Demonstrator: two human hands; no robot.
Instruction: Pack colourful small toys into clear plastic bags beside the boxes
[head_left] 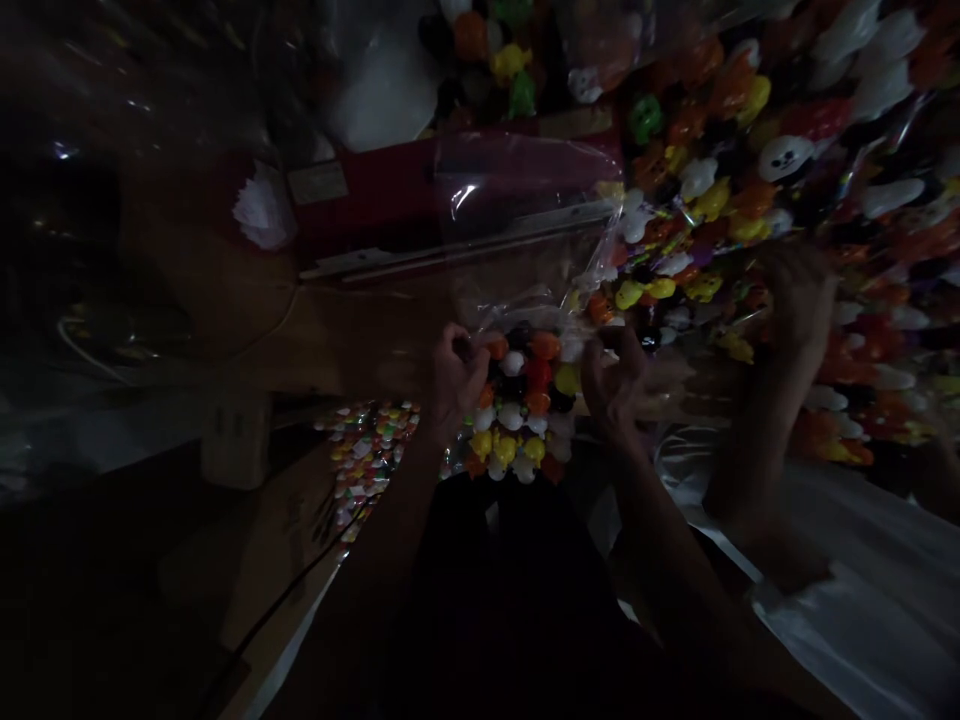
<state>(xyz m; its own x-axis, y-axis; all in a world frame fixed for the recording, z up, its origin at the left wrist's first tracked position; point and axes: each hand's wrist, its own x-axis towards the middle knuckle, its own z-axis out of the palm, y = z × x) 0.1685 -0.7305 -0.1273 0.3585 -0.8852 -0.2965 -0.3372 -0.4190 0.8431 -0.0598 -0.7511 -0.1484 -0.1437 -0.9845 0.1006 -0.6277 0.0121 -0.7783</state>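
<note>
In the dim head view, a clear plastic bag (pixel 525 395) filled with small coloured toy figures (orange, yellow, white, red, black) sits between my hands. My left hand (pixel 456 378) grips the bag's left edge with fingers closed on the plastic. My right hand (pixel 616 385) pinches the bag's right side, fingers curled on the film. The bag's open top (pixel 525 300) stretches up toward a red machine. Part of the bag's bottom is hidden behind my dark lap.
A red heat sealer (pixel 420 200) with a metal bar lies behind the bag. A big heap of loose coloured toys (pixel 750 180) fills the right. Another person's arm (pixel 780 380) in a white sleeve reaches into that heap. A smaller filled bag (pixel 367 450) lies left.
</note>
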